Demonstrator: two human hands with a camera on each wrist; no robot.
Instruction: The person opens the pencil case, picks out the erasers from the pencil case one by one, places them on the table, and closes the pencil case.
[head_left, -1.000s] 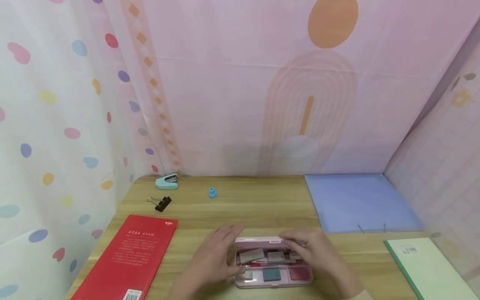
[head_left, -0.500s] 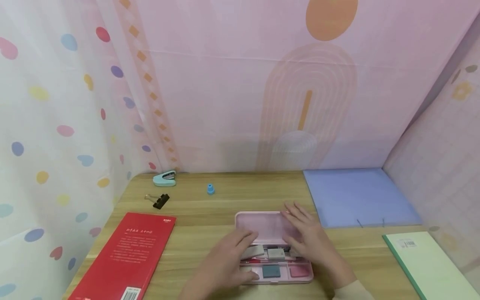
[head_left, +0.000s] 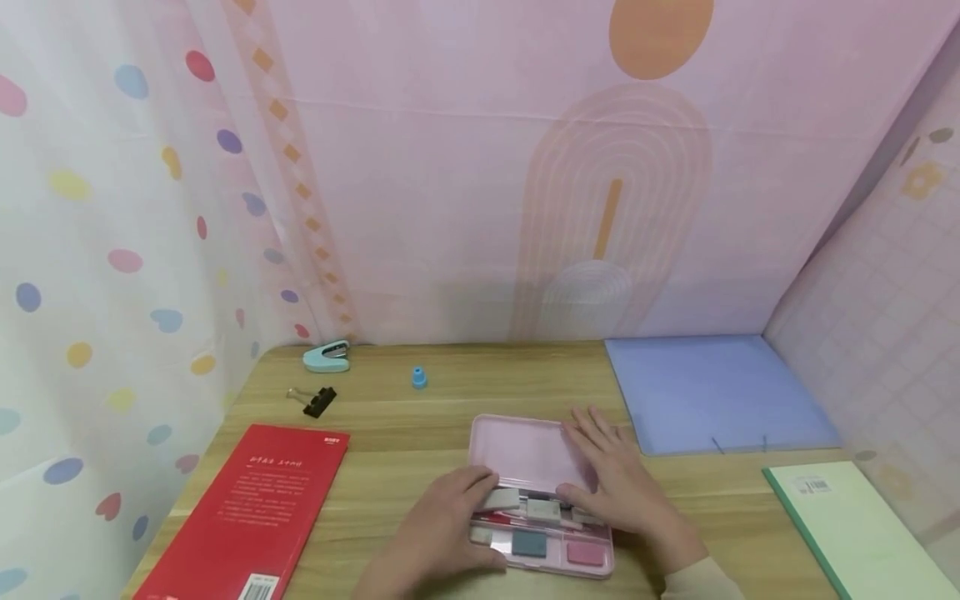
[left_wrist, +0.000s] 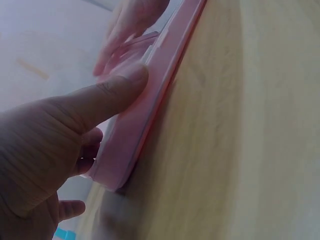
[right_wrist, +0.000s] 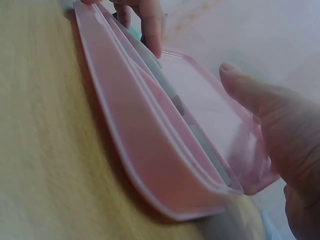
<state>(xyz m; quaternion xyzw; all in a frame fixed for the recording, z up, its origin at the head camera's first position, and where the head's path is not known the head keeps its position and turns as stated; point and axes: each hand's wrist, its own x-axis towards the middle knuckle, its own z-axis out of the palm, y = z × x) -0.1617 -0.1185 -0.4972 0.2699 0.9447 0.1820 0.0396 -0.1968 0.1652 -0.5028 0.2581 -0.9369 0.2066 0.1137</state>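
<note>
A pink plastic pencil case (head_left: 516,450) lies with its lid folded back on the wooden table. Gripping its left end is my left hand (head_left: 442,529), thumb along the front wall (left_wrist: 142,112) and fingers at the back. My right hand (head_left: 626,492) has its fingers spread straight over the right side of the lid; its thumb reaches toward the inside. In the front row of the case sit a dark teal block (head_left: 529,544) and a pink block (head_left: 585,553). Grey blocks (head_left: 543,510) lie in the rear compartment over something red, partly hidden by my hands.
A red book (head_left: 247,508) lies left. Behind it are a black binder clip (head_left: 321,402), a mint stapler (head_left: 327,357) and a small blue cone-shaped piece (head_left: 419,377). To the right lie a blue folder (head_left: 720,396) and a pale green book (head_left: 847,525). Curtains border the table.
The lid has swung from upright to lying back. My right hand has moved up and its fingers have spread; my left hand has settled on the case's left end. The case turned slightly.
</note>
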